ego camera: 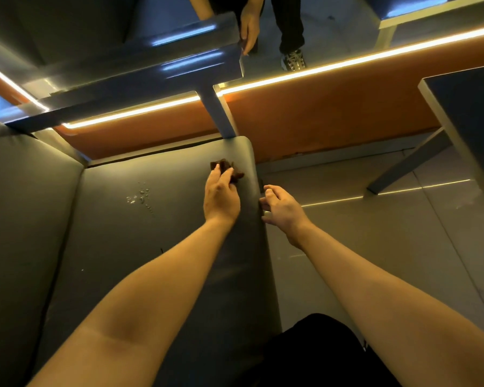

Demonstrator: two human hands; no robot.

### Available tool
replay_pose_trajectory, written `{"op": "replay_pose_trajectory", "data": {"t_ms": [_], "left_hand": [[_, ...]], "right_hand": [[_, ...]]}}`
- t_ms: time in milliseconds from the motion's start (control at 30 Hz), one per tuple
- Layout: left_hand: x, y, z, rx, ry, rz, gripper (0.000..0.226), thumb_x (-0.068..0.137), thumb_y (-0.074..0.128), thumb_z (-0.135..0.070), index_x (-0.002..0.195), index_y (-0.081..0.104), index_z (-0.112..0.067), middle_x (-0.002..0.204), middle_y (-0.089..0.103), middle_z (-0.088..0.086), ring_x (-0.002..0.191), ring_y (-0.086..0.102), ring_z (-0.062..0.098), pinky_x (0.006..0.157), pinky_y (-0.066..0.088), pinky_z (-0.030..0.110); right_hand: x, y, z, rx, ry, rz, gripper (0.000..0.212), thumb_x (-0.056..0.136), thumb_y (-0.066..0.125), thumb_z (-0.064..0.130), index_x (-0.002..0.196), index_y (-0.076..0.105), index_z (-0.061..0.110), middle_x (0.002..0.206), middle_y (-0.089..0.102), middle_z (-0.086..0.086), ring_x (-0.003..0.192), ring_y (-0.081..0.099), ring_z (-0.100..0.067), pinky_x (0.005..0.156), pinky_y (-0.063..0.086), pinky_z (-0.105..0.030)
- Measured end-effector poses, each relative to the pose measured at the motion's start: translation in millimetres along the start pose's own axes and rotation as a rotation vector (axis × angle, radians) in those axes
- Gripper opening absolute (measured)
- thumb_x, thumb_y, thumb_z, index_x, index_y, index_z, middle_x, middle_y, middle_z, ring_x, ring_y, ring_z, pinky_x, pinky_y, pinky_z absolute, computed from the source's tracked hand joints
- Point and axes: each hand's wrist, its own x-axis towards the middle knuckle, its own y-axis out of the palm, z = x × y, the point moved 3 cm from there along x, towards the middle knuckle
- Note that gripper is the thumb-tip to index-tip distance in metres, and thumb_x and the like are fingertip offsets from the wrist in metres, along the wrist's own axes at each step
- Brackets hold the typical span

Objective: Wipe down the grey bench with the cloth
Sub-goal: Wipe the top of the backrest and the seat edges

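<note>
The grey bench seat [140, 247] runs from the bottom of the view to an orange wall panel. Near the seat's far right corner lies a dark brown cloth [226, 166], crumpled under my left hand [221, 195]. That hand presses down on the cloth with its fingers over it. My right hand [281, 209] hovers just past the bench's right edge, fingers loosely spread and holding nothing. A patch of small droplets or crumbs [140, 197] sits on the seat, left of the cloth.
A padded grey backrest [25, 208] rises on the left. A table with a glossy top [157, 74] and a leg [220, 115] stands over the bench's far end. Another table [470, 113] is at right. A person's hand [249, 26] and shoe [293, 60] appear beyond.
</note>
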Motion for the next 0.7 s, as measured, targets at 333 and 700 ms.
{"op": "replay_pose_trajectory", "data": {"t_ms": [333,700], "left_hand": [[-50.8,17.1,-44.6,-0.046,0.104,0.142,0.037,0.104,0.052,-0.013,0.141,0.057,-0.014,0.154,0.046,0.010,0.147,0.036,0.027,0.120,0.030,0.041],[-54.7,3.2,-65.7,-0.960,-0.180,0.409,0.044,0.100,0.045,-0.014,0.142,0.055,-0.019,0.135,0.063,0.000,0.123,0.061,0.012,0.104,0.050,0.027]], "right_hand": [[-11.5,-4.3,2.1,0.081,-0.022,0.043,0.030,0.111,0.037,0.029,0.139,0.046,0.020,0.130,0.059,-0.006,0.107,0.061,-0.013,0.080,0.057,-0.030],[-18.1,-4.1,6.2,0.370,-0.178,-0.187,0.029,0.094,0.059,0.033,0.123,0.059,0.035,0.126,0.061,-0.011,0.115,0.064,-0.028,0.098,0.056,-0.049]]}}
